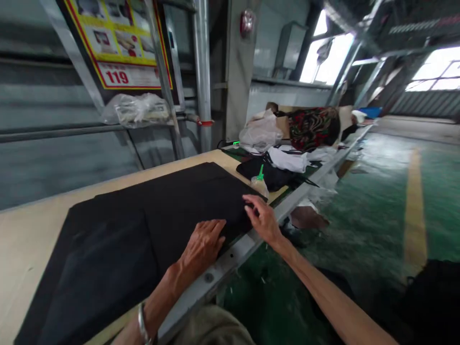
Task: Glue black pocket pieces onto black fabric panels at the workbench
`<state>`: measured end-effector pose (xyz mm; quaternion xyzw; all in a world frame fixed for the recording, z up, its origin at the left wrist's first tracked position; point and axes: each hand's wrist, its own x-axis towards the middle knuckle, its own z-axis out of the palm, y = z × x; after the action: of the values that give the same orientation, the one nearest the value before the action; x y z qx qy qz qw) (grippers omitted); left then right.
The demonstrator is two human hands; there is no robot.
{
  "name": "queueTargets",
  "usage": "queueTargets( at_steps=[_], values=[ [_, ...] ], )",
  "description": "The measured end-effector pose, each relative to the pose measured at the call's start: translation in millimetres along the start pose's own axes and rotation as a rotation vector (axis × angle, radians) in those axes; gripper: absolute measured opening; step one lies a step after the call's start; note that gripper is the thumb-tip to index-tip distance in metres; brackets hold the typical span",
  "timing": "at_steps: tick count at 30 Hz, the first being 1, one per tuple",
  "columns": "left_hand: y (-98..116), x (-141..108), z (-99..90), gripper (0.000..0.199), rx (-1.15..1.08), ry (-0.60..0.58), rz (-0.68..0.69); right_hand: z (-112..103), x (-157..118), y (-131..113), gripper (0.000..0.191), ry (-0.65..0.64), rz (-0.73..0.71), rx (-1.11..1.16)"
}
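A large sheet of black fabric [187, 206] lies spread over the table, with a second dark piece [104, 268] on top at its left. My left hand [203, 244] rests palm down on the black fabric near the table's front edge, fingers stretched out. At the fabric's right-hand corner is my right hand [264, 218], its fingers slightly bent and apart, with nothing visible between them. Just beyond it stands a small squeeze bottle with a green nozzle [259, 182]. Whether the right fingertips touch the fabric, I cannot tell.
A metal rail [237, 254] runs along the table's front edge. Farther along lie white cloth pieces [287, 159], a clear plastic bag [261, 132] and a patterned fabric bundle [314, 127]. Metal poles [203, 72] rise behind the table. Scraps [309, 216] lie below the edge.
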<state>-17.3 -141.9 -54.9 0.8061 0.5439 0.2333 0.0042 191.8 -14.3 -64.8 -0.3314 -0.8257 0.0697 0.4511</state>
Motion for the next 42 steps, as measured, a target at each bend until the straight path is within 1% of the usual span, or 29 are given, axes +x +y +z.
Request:
queueTargets(
  at_steps=[1, 2, 3, 5, 7, 9, 13, 19, 24, 29, 31, 36, 42],
  values=[
    [-1, 0, 0.6, 0.037, 0.005, 0.002, 0.01, -7, 7, 15, 0.034, 0.035, 0.114, 0.016],
    [-1, -1, 1.3, 0.036, 0.012, 0.007, 0.012, -13, 15, 30, 0.035, 0.025, 0.201, 0.028],
    [-2, -1, 2.0, 0.035, 0.017, 0.016, 0.011, -18, 21, 45, 0.036, -0.028, 0.259, 0.062],
    [-3, -3, 3.3, 0.034, 0.021, 0.033, 0.008, -25, 30, 67, 0.038, -0.195, 0.311, 0.169],
    [-4, -4, 4.3, 0.033, 0.022, 0.043, 0.006, -28, 35, 77, 0.042, -0.327, 0.319, 0.267],
    [-4, -5, 4.8, 0.032, 0.027, 0.049, 0.007, -30, 36, 78, 0.044, -0.383, 0.304, 0.295],
    [-5, -7, 6.7, 0.032, 0.031, 0.081, 0.008, -31, 37, 70, 0.041, -0.405, 0.267, 0.252],
    [-9, -10, 18.6, 0.031, 0.021, 0.196, 0.028, -27, 40, 70, 0.025, -0.333, 0.231, 0.186],
    [-8, -10, 25.4, 0.031, 0.03, 0.229, 0.014, -17, 39, 72, 0.029, -0.261, 0.198, 0.161],
    [-2, -10, 28.3, 0.029, 0.089, 0.28, 0.02, -5, 35, 77, 0.033, -0.281, 0.276, 0.188],
    [0, -10, 28.8, 0.028, 0.106, 0.282, 0.016, -3, 35, 77, 0.034, -0.286, 0.286, 0.165],
    [3, -8, 29.0, 0.028, 0.15, 0.248, -0.012, -5, 35, 70, 0.035, -0.336, 0.236, 0.05],
    [4, -6, 29.3, 0.027, 0.17, 0.243, -0.016, -7, 35, 67, 0.034, -0.347, 0.222, 0.009]
  ],
)
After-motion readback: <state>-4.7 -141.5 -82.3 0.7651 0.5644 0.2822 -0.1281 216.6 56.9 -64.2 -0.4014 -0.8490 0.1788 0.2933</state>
